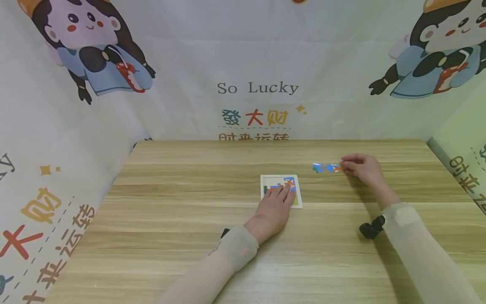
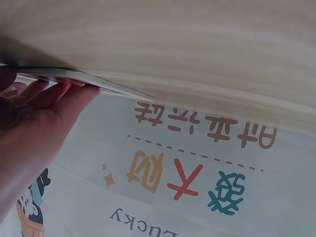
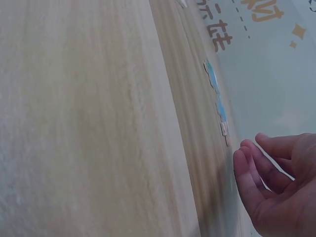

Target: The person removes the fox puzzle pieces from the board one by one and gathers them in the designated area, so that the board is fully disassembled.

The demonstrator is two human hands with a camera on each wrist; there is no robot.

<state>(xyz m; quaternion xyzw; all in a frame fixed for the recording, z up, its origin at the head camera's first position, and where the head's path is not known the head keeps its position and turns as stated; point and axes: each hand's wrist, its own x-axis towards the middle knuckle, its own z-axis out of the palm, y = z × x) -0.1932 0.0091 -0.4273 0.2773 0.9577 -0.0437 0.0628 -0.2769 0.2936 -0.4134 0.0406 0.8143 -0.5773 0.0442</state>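
Note:
A small white-framed jigsaw puzzle (image 1: pixel 300 198), partly filled with coloured pieces, lies near the middle of the table. My left hand (image 1: pixel 274 209) rests on it with fingers extended, covering its lower part. The left wrist view shows those fingers (image 2: pixel 74 106) lying along the puzzle's face. Farther right and back, a few loose jigsaw pieces (image 1: pixel 328 168) in blue, white and orange lie in a short row. My right hand (image 1: pixel 364 169) is beside the right end of this row, fingers loosely bent. Nothing shows between its thumb and fingers (image 3: pixel 242 163) in the right wrist view.
The wood-grain table (image 1: pixel 171 211) reaches back to a printed white cloth (image 1: pixel 258 55), which also hangs along both sides. A black device (image 1: pixel 372 228) is attached at the right wrist, close above the tabletop.

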